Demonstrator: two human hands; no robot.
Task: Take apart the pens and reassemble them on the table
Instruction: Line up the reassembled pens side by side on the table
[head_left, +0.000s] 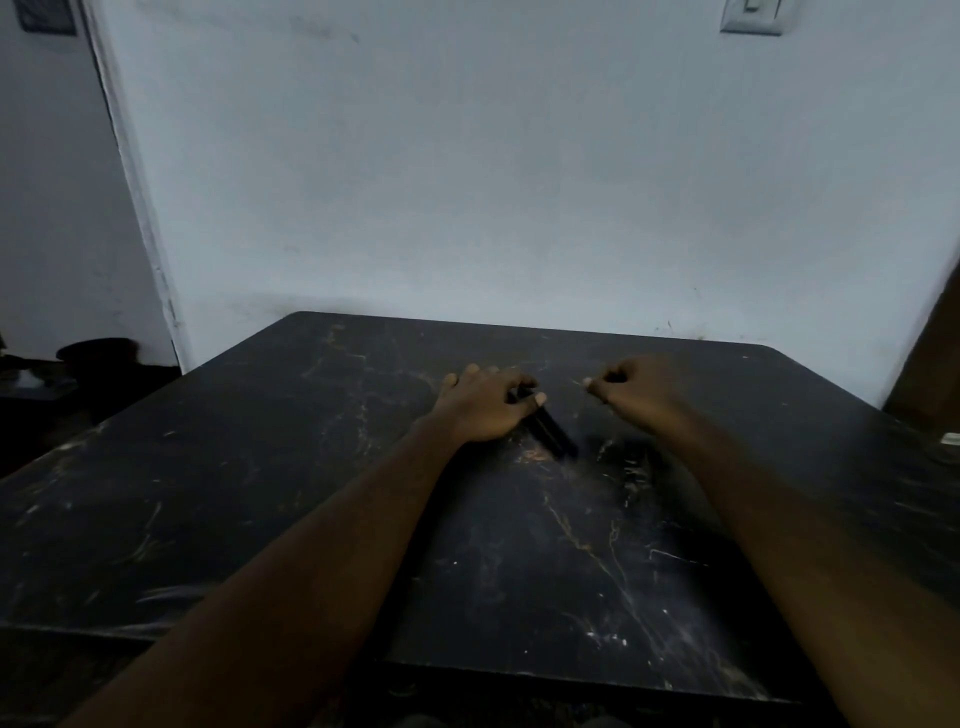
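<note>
A bundle of dark pens (549, 432) lies slanted on the black marble-patterned table (260, 493), hard to tell apart from the dark top. My left hand (485, 402) rests on the far end of the bundle, thumb and fingers closed around it. My right hand (631, 387) hovers a short way to the right with its fingers curled in and the fingertips pinched together. Whether something small sits between those fingertips is too dim to tell.
The table's far edge meets a pale blue wall (519, 182). A light switch (752, 15) is high on the right. Dark furniture (78, 374) stands beyond the left table edge, and a brown panel (930, 364) leans at the right.
</note>
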